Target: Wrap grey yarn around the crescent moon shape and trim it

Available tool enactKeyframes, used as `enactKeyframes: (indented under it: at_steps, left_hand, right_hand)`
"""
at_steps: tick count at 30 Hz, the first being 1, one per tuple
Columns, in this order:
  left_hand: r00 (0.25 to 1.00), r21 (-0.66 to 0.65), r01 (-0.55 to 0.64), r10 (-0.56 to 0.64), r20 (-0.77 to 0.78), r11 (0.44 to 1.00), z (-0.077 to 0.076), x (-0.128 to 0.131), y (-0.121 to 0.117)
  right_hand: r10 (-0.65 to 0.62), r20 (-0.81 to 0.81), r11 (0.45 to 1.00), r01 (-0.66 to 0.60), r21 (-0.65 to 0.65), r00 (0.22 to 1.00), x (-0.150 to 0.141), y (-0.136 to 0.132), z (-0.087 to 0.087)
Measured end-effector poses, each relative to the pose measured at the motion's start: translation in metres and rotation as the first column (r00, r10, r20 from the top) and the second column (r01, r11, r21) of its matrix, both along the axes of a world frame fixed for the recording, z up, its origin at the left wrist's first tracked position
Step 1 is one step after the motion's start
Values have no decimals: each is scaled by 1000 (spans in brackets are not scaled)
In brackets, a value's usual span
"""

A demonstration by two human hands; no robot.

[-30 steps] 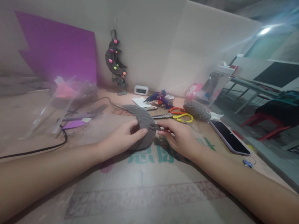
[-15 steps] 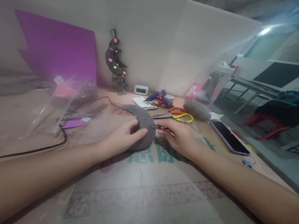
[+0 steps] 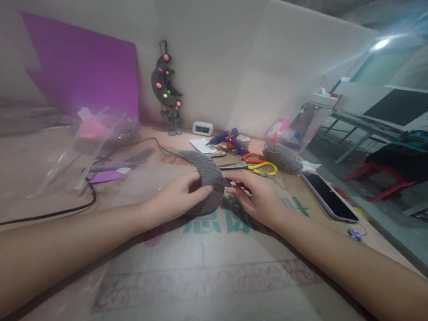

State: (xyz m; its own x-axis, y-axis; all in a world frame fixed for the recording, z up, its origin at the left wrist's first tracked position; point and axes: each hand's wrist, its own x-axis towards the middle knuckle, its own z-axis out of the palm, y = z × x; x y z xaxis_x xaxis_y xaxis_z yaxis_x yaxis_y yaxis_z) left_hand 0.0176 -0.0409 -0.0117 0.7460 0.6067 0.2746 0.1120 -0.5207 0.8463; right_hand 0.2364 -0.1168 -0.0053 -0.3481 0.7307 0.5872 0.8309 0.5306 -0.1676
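A crescent wrapped in grey yarn is held over the cardboard, its curved outer edge to the right. My left hand grips it from the inner side, thumb laid over the front and fingers partly hidden behind. At its right edge, my right hand is closed in a pinch with the fingertips close against the yarn. Something small and dark shows between those fingertips, too blurred to name. Just behind lie scissors with orange and yellow handles and a ball of grey yarn.
A blue glue gun rests by a small white clock. A phone lies to the right. Clear sticks, purple card and a black cord are at left. A decorated dark crescent hangs on the wall.
The fingertips of my right hand have shifted very slightly at the crescent's edge, and the crescent has moved a touch to the right. Both hands keep their grip.
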Motion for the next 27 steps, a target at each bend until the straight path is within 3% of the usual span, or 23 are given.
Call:
enactKeyframes:
  at_steps: [13,19,27]
  left_hand:
    - [988,196,-2,32,-152,981,7,-2,-6]
    - [982,188,17,19,-188,982,7,-1,-7]
    - [969,244,9,52,-241,970,8,-1,-12]
  right_hand:
    - [-16,66,997,12,72,998,-5,-3,0]
    - [-51,164,987,25,156,985,-7,-3,-1]
    - [-30,118,988,12,155,993,-11,-3,1]
